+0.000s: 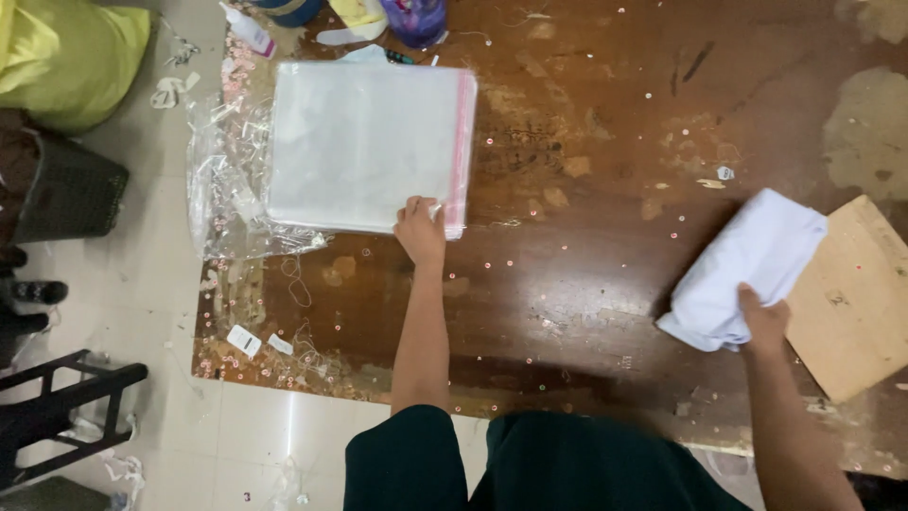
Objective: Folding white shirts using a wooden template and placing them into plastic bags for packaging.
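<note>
The left hand (420, 230) rests on the near corner of the stack of clear plastic bags (364, 147) with the pink adhesive strip, fingers curled onto its edge; peeling just the top bag there would work best. The right hand (762, 322) grips a folded white garment (747, 265) on the worn wooden table (586, 237), thumb on top, beside a cardboard sheet (851, 303).

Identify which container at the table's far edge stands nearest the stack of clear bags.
The white bottle with a pink band, lying tilted just beyond the stack of clear bags; the other containers sit farther right.
</note>
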